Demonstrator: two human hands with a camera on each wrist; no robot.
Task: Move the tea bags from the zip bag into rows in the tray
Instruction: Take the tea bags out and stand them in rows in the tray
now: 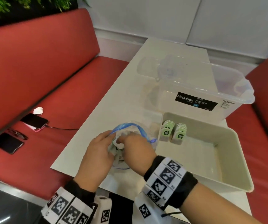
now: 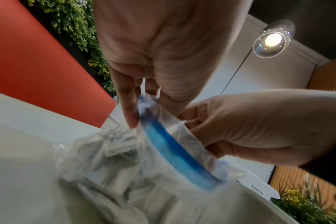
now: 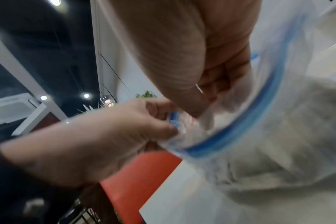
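Note:
A clear zip bag (image 1: 130,126) with a blue zip strip (image 2: 173,151) lies on the white table, its mouth held wide. My left hand (image 1: 111,135) pinches the bag's rim at the left, as the left wrist view (image 2: 142,109) also shows. My right hand (image 1: 122,141) reaches into the mouth with its fingers (image 3: 217,81) curled, apparently pinching a white tea bag (image 1: 120,145), though the frames are blurred. More tea bags (image 2: 115,151) are heaped inside. The pale tray (image 1: 194,159) stands right of the bag. Two short rows of green-labelled tea bags (image 1: 167,131) stand in its far left corner.
A clear Megabox storage box (image 1: 194,88) stands behind the tray. On the red bench (image 1: 49,78) to the left lie a charging phone (image 1: 34,122), a dark case (image 1: 8,143), glasses (image 1: 18,135) and a crumpled tissue (image 1: 38,110). The table's left edge runs close to the bag.

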